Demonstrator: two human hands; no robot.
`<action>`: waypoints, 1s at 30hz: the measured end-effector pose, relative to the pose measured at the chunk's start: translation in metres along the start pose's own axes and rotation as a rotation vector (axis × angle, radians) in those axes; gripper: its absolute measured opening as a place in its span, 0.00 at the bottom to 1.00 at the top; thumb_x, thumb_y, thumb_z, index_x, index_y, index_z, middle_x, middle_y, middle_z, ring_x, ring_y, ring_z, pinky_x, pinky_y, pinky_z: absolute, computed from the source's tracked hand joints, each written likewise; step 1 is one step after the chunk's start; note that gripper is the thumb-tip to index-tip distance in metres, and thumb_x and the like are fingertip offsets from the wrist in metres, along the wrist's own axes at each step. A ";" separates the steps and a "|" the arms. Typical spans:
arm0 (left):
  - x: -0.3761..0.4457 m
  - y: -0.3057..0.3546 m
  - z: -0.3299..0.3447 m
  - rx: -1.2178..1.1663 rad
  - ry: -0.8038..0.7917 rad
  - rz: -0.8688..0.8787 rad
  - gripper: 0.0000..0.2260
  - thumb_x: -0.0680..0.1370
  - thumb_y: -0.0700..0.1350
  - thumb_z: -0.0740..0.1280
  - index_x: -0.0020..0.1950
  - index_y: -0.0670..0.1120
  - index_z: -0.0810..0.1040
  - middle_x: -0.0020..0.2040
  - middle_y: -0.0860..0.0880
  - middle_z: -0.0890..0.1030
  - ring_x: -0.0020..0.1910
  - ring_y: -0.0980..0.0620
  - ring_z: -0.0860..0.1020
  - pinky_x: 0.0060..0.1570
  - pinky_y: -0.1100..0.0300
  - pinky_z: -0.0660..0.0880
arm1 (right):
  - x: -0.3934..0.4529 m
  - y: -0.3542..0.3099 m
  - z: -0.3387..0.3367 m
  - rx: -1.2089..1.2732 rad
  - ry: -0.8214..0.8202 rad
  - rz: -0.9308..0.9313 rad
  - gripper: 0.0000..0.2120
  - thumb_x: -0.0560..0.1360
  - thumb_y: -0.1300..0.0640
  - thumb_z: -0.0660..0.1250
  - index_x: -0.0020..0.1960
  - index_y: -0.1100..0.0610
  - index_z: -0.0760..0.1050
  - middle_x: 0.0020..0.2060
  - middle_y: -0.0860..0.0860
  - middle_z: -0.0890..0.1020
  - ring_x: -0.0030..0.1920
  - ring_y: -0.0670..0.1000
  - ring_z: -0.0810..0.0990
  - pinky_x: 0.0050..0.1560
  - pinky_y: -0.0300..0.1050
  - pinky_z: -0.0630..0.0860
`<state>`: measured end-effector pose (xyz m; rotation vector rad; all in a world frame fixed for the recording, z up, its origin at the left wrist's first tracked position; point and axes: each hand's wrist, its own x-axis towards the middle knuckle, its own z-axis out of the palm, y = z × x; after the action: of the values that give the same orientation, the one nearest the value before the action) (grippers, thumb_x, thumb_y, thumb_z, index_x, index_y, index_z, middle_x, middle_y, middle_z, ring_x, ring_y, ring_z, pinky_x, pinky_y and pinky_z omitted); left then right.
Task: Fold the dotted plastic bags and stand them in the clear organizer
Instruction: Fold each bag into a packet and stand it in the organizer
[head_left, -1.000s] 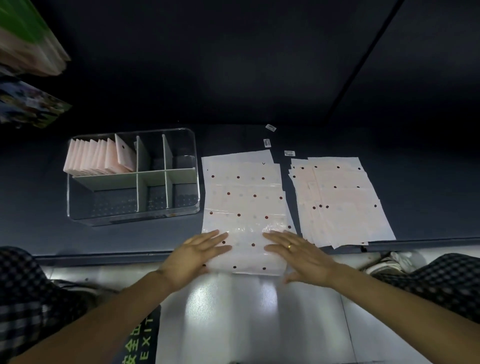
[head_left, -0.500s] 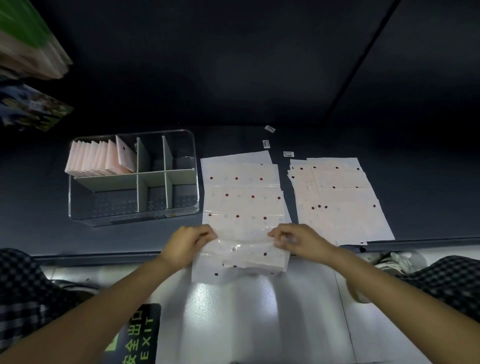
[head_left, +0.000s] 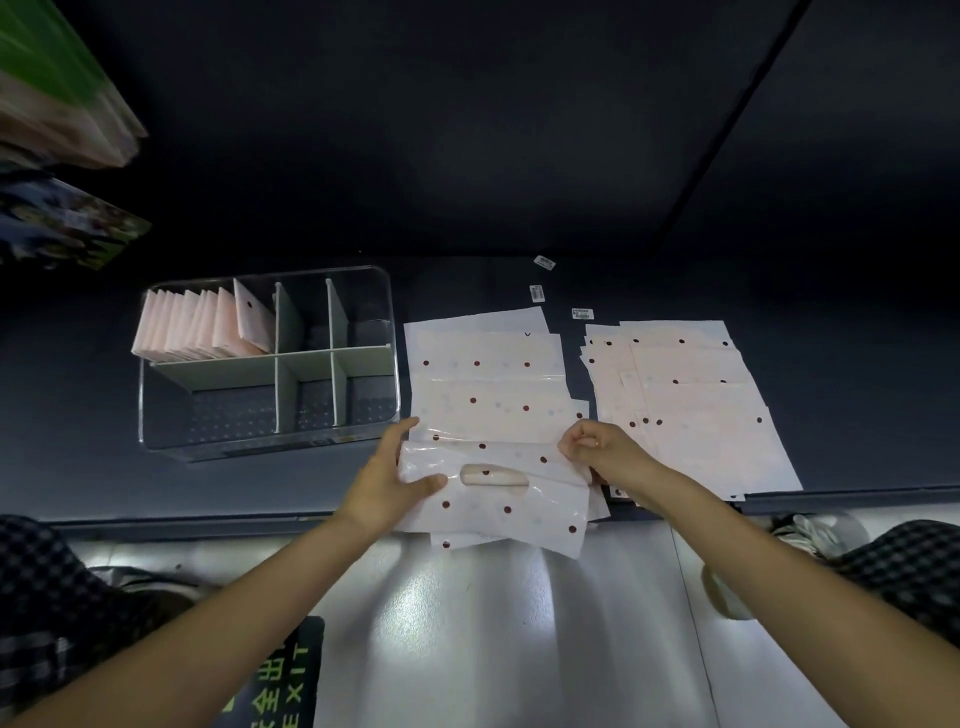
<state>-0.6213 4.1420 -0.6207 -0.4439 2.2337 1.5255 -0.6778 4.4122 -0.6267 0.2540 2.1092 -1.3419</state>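
A pale pink dotted bag (head_left: 511, 496) with a cut-out handle is lifted at the shelf's front edge. My left hand (head_left: 392, 480) grips its left side, thumb on top. My right hand (head_left: 602, 449) pinches its right edge. Behind it lies a stack of flat dotted bags (head_left: 488, 379), and a second spread-out stack (head_left: 685, 400) lies to the right. The clear organizer (head_left: 270, 441) stands at the left, with several folded bags (head_left: 205, 327) upright in its back-left compartment.
The dark shelf's front edge (head_left: 208, 522) runs just below the organizer. Three small labels (head_left: 537, 293) lie behind the stacks. Magazines (head_left: 62, 223) jut in at the upper left. A shoe (head_left: 810, 527) and checked trouser legs show on the shiny floor.
Both hands went from pressing flat on the front bag to gripping its sides. The bag's near part has come up and over, so its handle cut-out now faces up.
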 end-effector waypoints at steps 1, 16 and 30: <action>-0.001 0.003 -0.001 -0.072 -0.008 -0.002 0.33 0.71 0.38 0.73 0.72 0.53 0.62 0.63 0.45 0.74 0.62 0.45 0.73 0.63 0.48 0.71 | 0.000 0.000 -0.001 -0.029 -0.005 -0.012 0.05 0.78 0.58 0.65 0.44 0.57 0.73 0.38 0.47 0.79 0.36 0.44 0.73 0.31 0.30 0.68; 0.004 0.045 0.013 -0.844 -0.107 -0.330 0.13 0.78 0.31 0.62 0.60 0.42 0.73 0.49 0.40 0.82 0.45 0.50 0.81 0.40 0.62 0.81 | -0.059 -0.014 0.082 -0.753 0.207 -0.556 0.41 0.71 0.36 0.64 0.75 0.54 0.54 0.72 0.50 0.66 0.69 0.52 0.66 0.68 0.45 0.61; -0.002 0.041 0.011 -0.794 -0.003 -0.264 0.07 0.81 0.42 0.61 0.59 0.42 0.70 0.50 0.43 0.77 0.42 0.45 0.82 0.38 0.58 0.80 | -0.020 -0.070 0.020 -0.705 0.034 -0.245 0.11 0.77 0.60 0.63 0.36 0.52 0.73 0.39 0.50 0.79 0.45 0.54 0.76 0.46 0.46 0.73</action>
<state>-0.6374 4.1671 -0.5901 -0.9073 1.4014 2.1929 -0.6867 4.3655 -0.5679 -0.2839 2.5484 -0.6369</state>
